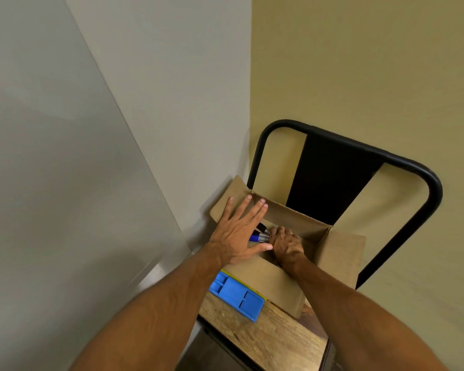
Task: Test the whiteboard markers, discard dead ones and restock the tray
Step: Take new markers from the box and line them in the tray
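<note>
An open cardboard box [340,253] stands on a chair seat. My right hand [285,245] is inside the box, fist closed around several markers [260,235]; a blue one and a black one stick out to the left with silver ends. My left hand [239,231] lies flat with fingers spread on the box's left flap, partly covering the markers. A blue plastic tray [236,295] lies on the seat just in front of the box, to the left.
The chair has a wooden seat [265,336] and a black metal backrest [332,183] against a yellow wall. A large whiteboard [65,156] fills the left side, its lower corner close to the box.
</note>
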`<state>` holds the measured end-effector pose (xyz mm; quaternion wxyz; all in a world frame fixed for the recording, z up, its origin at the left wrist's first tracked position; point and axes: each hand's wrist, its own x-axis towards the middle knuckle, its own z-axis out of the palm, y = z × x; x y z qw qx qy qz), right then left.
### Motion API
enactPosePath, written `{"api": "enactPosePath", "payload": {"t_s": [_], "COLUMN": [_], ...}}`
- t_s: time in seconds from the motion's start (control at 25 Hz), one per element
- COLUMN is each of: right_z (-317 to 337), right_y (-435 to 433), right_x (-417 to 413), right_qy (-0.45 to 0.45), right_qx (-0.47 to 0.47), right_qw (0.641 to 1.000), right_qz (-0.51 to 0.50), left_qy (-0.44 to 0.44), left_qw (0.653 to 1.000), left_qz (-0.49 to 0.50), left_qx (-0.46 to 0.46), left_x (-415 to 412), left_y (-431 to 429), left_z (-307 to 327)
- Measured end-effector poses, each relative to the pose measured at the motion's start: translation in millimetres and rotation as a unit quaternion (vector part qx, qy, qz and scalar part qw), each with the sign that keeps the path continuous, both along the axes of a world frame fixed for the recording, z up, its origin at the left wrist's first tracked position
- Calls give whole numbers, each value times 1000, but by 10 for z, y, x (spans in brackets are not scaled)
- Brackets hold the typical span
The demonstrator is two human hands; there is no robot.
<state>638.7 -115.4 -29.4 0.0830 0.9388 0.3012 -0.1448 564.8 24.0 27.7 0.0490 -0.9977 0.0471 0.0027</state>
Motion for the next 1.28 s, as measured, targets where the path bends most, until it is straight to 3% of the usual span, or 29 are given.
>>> {"api": "enactPosePath", "payload": {"t_s": [0.28,0.6,0.88,1.12,1.28], "right_z": [360,926,1462,1676,1690], "right_y": [-180,-313,-349,-208,-134], "right_x": [-208,-678,-1426,-2039,-2322], "right_qy": [-47,-90,-185,-207,-224], "right_qx": [23,106,144,174,181], "right_qw": [998,990,967,948,933], "right_qz": [39,16,99,169,216], "left_qy": [23,20,-15,-14,-71], "left_qw": [999,997,993,988,977], "left_qz": [34,68,109,134,161], "left_qx": [3,1,-33,-79,-119], "left_x": [-296,-783,-1517,-2024,-2336], "left_y": [-12,-45,-122,-174,-234], "left_z": [210,522,936,1090,1181]}}
